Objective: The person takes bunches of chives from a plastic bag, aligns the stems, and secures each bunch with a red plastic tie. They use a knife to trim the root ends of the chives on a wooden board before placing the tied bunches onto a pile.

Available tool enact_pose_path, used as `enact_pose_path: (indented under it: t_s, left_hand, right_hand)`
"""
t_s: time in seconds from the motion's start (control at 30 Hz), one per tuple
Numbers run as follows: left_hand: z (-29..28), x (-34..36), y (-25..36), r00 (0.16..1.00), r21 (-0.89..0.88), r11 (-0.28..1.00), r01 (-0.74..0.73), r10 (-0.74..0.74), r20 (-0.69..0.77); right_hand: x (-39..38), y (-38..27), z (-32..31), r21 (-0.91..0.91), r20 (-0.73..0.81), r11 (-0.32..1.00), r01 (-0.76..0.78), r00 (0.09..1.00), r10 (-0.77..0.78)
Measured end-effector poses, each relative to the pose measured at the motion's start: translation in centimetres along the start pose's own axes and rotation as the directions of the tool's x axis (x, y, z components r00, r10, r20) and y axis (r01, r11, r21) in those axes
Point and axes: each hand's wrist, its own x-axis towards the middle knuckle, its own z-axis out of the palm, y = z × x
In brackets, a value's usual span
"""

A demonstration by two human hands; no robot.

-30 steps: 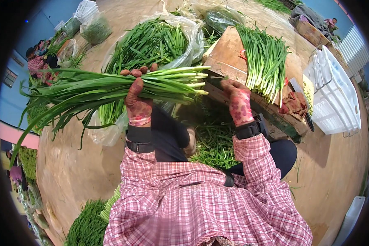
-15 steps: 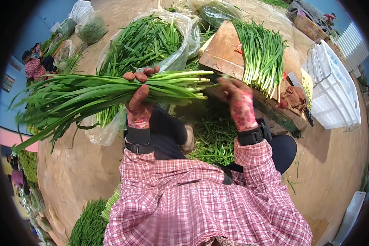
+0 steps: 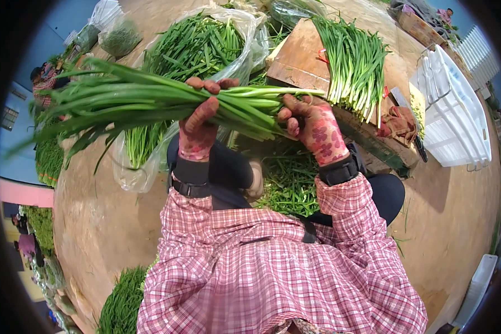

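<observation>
Left hand (image 3: 197, 125): clenched around the middle of a bunch of green onions (image 3: 150, 100), held level above the lap. Right hand (image 3: 312, 128): fingers closed on the bunch's pale stem ends. Adjacent: wooden board (image 3: 300, 55) bearing laid-out green onions (image 3: 353, 64); white crate (image 3: 456, 117) beyond.

bundle (image 3: 150, 100) lies crosswise before bag (image 3: 245, 33); board (image 3: 300, 55) right, crate (image 3: 456, 117) beyond.

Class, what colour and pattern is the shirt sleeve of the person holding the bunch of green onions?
Pink-and-white plaid sleeve, seen clearly in the head view.
</observation>
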Motion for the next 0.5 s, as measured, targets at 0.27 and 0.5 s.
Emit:
enact_pose_path:
  t_s: [0.27,0.5]
  left_hand:
    - [-0.7,2.2,3.0,0.998,-0.022,1.000,0.007,-0.009,-0.055]
    - [-6.0,4.5,6.1,0.954,-0.217,0.976,0.025,-0.088,-0.288]
  right_hand:
    - [0.4,-2.3,-3.2,0.239,-0.165,0.962,0.130,0.982,-0.091]
    - [1.0,3.0,-11.2,-0.845,0.129,0.438,0.307,0.912,-0.390]
